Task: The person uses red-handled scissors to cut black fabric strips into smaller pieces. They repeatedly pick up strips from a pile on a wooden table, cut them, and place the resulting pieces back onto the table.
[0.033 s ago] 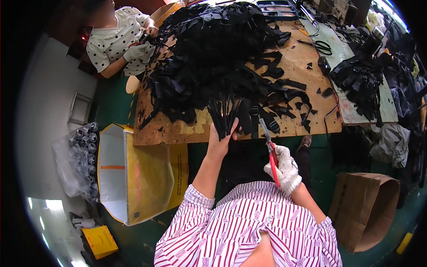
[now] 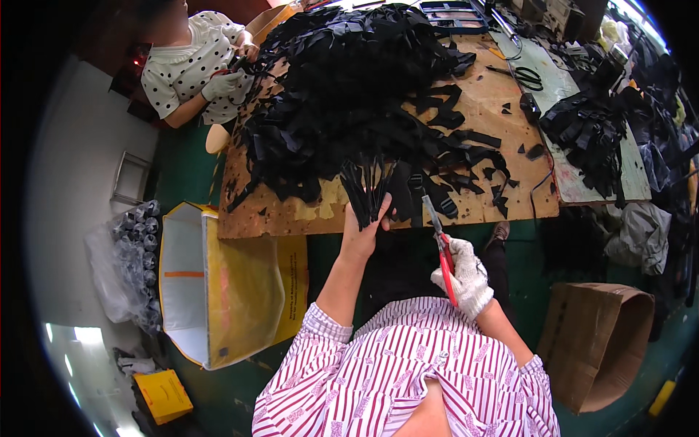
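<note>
My bare left hand (image 2: 363, 227) is closed round a bundle of black fabric strips (image 2: 358, 191) at the table's near edge. The strips fan upward from my fingers toward the large heap of black fabric pieces (image 2: 349, 87). A black strap with a plastic buckle (image 2: 416, 180) hangs just right of that hand. My right hand (image 2: 470, 277), in a white knitted glove, grips red-handled scissors (image 2: 445, 262). Their blades point up toward the table edge, right of the strap, and look nearly closed.
A wooden table (image 2: 520, 197) bears scattered black scraps and black scissors (image 2: 528, 76). At the far left a person in a dotted top (image 2: 175, 73) works with a gloved hand. A yellow bin (image 2: 251, 291) stands left below the table, a cardboard box (image 2: 582, 342) at right.
</note>
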A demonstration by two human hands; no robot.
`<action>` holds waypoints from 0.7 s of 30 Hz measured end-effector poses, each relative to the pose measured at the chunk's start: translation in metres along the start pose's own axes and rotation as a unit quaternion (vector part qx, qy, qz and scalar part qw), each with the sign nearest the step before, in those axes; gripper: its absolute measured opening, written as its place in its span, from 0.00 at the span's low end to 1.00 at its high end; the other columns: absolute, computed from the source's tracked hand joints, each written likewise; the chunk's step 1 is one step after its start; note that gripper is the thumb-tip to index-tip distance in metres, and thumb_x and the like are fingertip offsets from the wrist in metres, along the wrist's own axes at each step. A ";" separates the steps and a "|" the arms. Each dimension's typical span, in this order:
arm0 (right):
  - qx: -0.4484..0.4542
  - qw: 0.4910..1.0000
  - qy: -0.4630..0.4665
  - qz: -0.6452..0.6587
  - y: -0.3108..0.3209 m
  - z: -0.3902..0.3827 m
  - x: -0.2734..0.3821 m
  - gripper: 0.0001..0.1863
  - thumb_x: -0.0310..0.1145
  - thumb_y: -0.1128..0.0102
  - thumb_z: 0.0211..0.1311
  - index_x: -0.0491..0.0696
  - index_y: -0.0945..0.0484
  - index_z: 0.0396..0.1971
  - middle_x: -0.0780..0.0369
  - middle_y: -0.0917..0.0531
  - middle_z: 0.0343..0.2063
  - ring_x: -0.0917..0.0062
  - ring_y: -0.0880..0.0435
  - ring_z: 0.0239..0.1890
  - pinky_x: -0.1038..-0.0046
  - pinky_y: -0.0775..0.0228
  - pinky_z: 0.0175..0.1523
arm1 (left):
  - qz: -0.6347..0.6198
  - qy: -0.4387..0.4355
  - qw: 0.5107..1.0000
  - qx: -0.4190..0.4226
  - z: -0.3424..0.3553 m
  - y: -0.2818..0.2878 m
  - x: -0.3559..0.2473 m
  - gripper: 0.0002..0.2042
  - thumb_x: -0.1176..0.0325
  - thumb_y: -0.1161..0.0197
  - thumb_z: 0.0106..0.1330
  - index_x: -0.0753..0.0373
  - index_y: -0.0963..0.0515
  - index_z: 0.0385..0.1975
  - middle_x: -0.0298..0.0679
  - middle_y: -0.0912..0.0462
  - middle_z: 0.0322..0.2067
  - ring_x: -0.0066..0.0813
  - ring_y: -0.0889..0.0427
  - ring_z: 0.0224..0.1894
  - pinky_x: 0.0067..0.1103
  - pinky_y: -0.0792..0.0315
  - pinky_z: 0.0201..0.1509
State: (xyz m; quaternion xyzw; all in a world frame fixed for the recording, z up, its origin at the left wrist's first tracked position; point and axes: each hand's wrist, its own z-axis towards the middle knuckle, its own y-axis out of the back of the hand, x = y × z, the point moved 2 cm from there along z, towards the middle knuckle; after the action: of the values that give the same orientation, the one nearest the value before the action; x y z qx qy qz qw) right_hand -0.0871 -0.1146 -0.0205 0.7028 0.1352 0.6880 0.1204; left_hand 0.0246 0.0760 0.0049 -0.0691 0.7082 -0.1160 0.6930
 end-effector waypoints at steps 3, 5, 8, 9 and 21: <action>0.002 1.000 0.019 -0.022 -0.001 0.000 0.002 0.36 0.38 0.29 0.40 0.45 0.37 0.51 0.56 0.21 0.31 0.61 0.20 0.31 0.66 0.29 0.40 | -0.024 0.020 0.999 -0.011 -0.003 -0.001 0.012 0.14 0.66 0.36 0.60 0.65 0.29 0.40 0.33 0.24 0.28 0.22 0.24 0.27 0.15 0.33 0.24; -0.008 0.999 0.029 -0.031 -0.001 0.000 0.002 0.35 0.38 0.29 0.40 0.45 0.36 0.50 0.56 0.21 0.30 0.61 0.20 0.30 0.66 0.29 0.38 | -0.003 0.058 0.998 0.008 -0.006 -0.001 0.016 0.19 0.65 0.35 0.60 0.65 0.32 0.45 0.35 0.24 0.33 0.25 0.23 0.31 0.16 0.32 0.27; -0.009 0.999 0.019 -0.042 0.001 0.002 0.003 0.35 0.38 0.29 0.40 0.45 0.36 0.49 0.56 0.21 0.30 0.61 0.20 0.30 0.66 0.29 0.38 | -0.057 0.079 0.995 -0.012 -0.014 -0.008 0.023 0.13 0.69 0.36 0.59 0.62 0.28 0.41 0.33 0.25 0.32 0.23 0.24 0.31 0.15 0.35 0.24; -0.012 0.999 0.018 -0.036 0.001 0.003 0.004 0.35 0.38 0.29 0.40 0.45 0.36 0.49 0.56 0.21 0.30 0.61 0.20 0.30 0.66 0.29 0.38 | -0.088 0.079 0.992 -0.029 -0.016 -0.011 0.025 0.09 0.72 0.36 0.59 0.60 0.26 0.38 0.31 0.25 0.31 0.22 0.26 0.30 0.15 0.36 0.22; -0.036 0.997 0.041 -0.046 0.000 0.003 -0.003 0.35 0.39 0.28 0.40 0.45 0.36 0.49 0.57 0.22 0.29 0.63 0.21 0.29 0.67 0.29 0.38 | -0.027 0.073 0.997 0.017 -0.024 -0.017 0.037 0.17 0.65 0.34 0.57 0.63 0.30 0.42 0.31 0.26 0.30 0.19 0.27 0.30 0.13 0.34 0.25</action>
State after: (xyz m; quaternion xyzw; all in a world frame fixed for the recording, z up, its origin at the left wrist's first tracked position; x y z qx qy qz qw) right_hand -0.0841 -0.1159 -0.0233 0.6620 0.1479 0.7145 0.1715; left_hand -0.0013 0.0518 -0.0266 -0.0678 0.7529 -0.1514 0.6369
